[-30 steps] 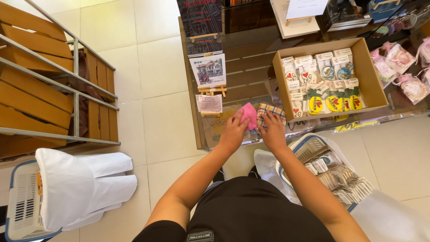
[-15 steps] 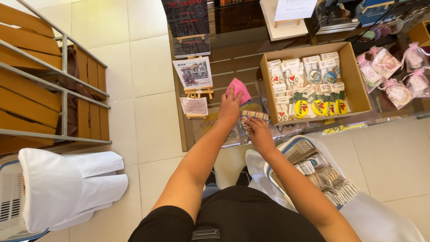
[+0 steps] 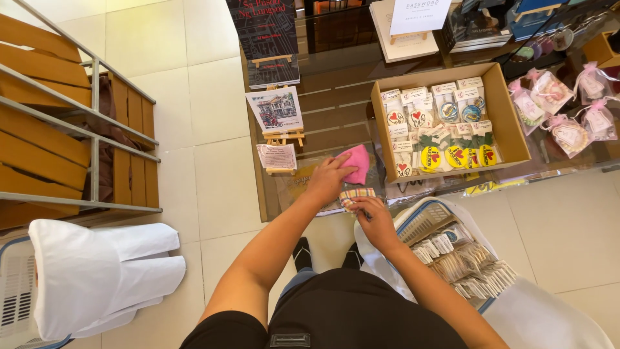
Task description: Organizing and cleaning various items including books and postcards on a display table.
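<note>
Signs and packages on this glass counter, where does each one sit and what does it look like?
Small picture card on wooden easel: counter's left, white-bordered house drawing.
White rectangular sign: top centre, dark print.
Open cardboard box: right of centre, rows of white-carded trinkets, yellow round ones in front.
Pink-ribboned clear pouches: far right.

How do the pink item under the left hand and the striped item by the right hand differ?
The pink item is one solid colour and looks larger; the striped item is checked in pale colours and looks smaller. The left hand lies flat on the pink item, farther onto the glass counter; the right hand touches the striped item at the counter's near edge. Both look like soft fabric pieces lying on the counter.
</note>
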